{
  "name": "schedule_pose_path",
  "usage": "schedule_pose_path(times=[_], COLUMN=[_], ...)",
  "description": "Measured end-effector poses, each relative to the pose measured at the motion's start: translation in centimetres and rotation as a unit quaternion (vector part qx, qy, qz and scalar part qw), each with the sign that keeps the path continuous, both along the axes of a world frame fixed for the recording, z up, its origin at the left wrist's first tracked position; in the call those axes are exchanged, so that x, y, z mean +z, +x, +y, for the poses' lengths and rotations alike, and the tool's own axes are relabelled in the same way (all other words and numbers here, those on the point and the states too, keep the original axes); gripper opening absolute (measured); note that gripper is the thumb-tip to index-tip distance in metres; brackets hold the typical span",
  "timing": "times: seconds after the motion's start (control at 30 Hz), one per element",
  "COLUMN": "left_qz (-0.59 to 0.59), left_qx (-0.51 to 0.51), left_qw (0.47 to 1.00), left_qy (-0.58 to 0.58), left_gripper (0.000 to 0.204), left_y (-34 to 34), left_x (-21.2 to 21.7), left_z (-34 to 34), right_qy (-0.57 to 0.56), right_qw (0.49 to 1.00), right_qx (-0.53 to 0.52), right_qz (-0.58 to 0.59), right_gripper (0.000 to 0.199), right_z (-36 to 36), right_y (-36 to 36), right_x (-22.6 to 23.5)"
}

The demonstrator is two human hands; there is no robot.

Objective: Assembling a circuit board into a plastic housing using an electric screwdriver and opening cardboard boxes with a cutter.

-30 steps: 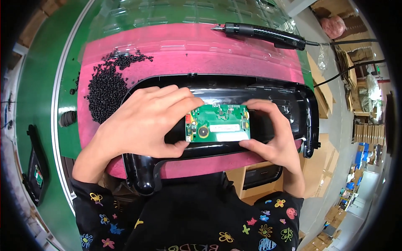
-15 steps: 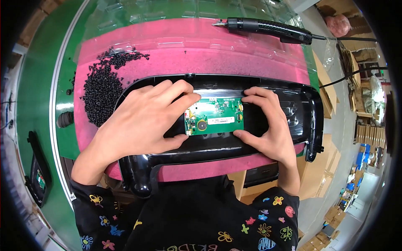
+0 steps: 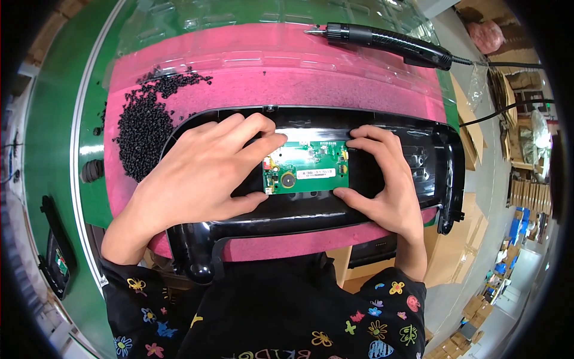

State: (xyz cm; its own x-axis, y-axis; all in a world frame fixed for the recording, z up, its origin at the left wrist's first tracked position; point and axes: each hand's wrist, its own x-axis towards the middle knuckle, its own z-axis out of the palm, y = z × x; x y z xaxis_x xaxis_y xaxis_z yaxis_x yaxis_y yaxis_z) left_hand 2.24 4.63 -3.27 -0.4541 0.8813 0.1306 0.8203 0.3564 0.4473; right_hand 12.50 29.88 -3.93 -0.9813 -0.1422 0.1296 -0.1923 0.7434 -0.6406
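A small green circuit board [image 3: 306,167] with a white label and a round black part lies in the middle of a long black plastic housing [image 3: 430,173]. My left hand [image 3: 200,173] grips the board's left edge between thumb and fingers. My right hand [image 3: 385,185] pinches its right edge, fingers on the top corner and thumb below. The housing rests on a pink mat [image 3: 269,66].
A heap of small black pellets [image 3: 146,119] lies on the mat to the left. A black electric screwdriver [image 3: 388,42] with a cable lies at the far edge. The bench surface is green [image 3: 54,149]. A black device [image 3: 57,257] sits at the lower left. Cardboard boxes stand on the right.
The board, held by both hands, has shifted slightly up and into the housing's recess; my right hand's fingers moved onto its top right corner.
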Motion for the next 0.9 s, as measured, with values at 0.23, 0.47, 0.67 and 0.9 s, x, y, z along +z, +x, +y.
schedule_pose_path(times=[0.23,0.47,0.67,0.9], left_qz=[-0.007,-0.015,-0.03,-0.031], left_qx=[0.001,-0.002,0.0,-0.008], left_qw=[1.0,1.0,0.999,0.999], left_qy=[0.006,0.007,0.015,0.015], left_gripper=[0.062,0.062,0.063,0.063], left_y=[-0.2,-0.4,-0.4,-0.7], left_x=[-0.1,-0.6,-0.8,-1.0], left_z=[-0.5,-0.8,-1.1,-1.6], right_qy=[0.004,0.018,0.02,0.024], right_qw=[1.0,1.0,0.999,1.0], right_qx=[-0.005,-0.005,-0.019,-0.013], right_qz=[-0.002,-0.006,-0.017,-0.015], right_gripper=[0.057,0.059,0.058,0.059], right_z=[-0.4,-0.5,-1.0,-1.3], right_y=[0.0,-0.2,-0.4,-0.6], right_x=[0.0,-0.1,-0.2,0.0])
